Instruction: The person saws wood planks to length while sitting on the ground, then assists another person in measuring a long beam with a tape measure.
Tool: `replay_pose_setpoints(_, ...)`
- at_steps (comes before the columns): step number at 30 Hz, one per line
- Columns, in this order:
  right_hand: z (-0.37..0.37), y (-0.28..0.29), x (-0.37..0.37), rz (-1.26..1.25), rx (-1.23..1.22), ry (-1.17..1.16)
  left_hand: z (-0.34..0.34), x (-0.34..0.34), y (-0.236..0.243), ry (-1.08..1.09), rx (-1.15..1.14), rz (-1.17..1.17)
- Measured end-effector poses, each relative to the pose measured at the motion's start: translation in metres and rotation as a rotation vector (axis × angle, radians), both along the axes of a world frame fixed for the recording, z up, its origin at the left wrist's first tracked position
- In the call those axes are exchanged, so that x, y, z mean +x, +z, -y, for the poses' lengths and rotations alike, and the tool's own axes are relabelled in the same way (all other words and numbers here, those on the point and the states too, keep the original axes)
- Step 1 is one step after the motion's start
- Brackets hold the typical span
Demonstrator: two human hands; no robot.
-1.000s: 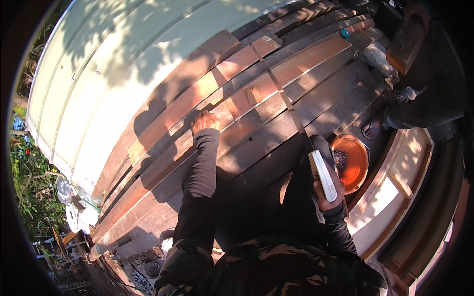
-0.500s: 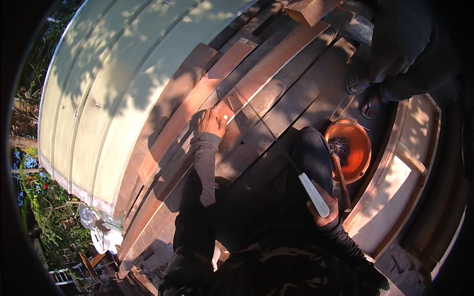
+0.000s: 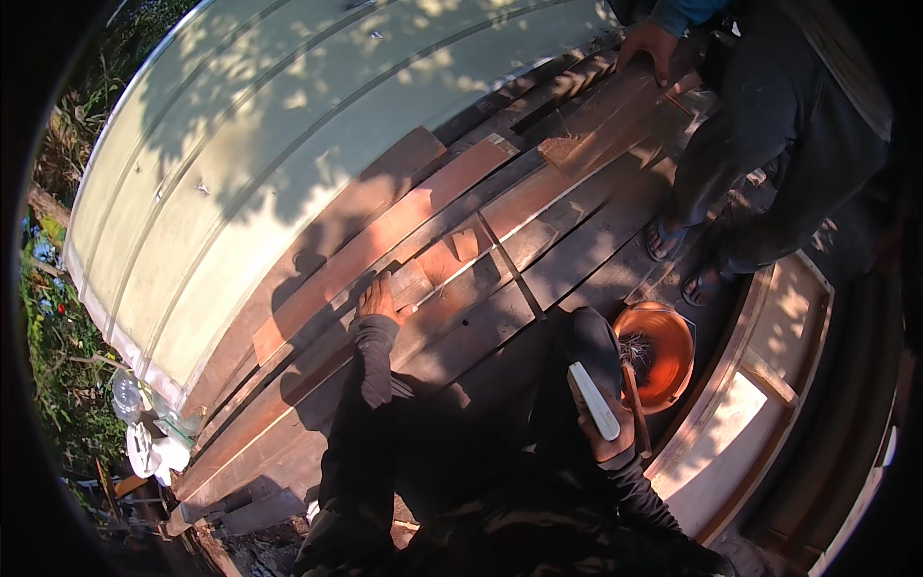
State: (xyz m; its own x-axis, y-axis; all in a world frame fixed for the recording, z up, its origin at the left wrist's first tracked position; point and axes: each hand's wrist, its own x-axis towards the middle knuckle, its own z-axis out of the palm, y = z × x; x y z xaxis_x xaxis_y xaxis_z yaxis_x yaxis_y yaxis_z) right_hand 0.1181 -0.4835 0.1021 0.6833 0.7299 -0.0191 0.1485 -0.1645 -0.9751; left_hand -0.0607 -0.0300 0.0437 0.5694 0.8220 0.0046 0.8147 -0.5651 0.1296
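My left hand rests on a long reddish plank, fingers curved against it beside a small wood block. My right hand grips the white handle of a long hand saw near my knee. Its thin blade lies over the planks, its middle partly dark and hard to follow. Just right of my knee an orange bucket holds a pile of nails, with a wooden hammer handle leaning at its side.
At upper right a co-worker in dark trousers and sandals holds a board with one hand. A pale ribbed panel fills the upper left. A wooden frame lies at the right, plants at the far left.
The co-worker has stepped further into view and the board has come down onto the planks at upper right. My view has shifted; my right hand still holds the saw.
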Motion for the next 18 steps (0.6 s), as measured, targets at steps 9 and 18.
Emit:
replay_pose_setpoints(9,0.028,0.014,0.001,-0.145,-0.056,0.075,0.003,-0.009,-0.013,-0.069,0.186,0.100)
replay_pose_setpoints(18,0.110,0.089,0.006,-0.062,-0.240,0.001,0.020,0.127,-0.009,-0.052,0.156,-0.090)
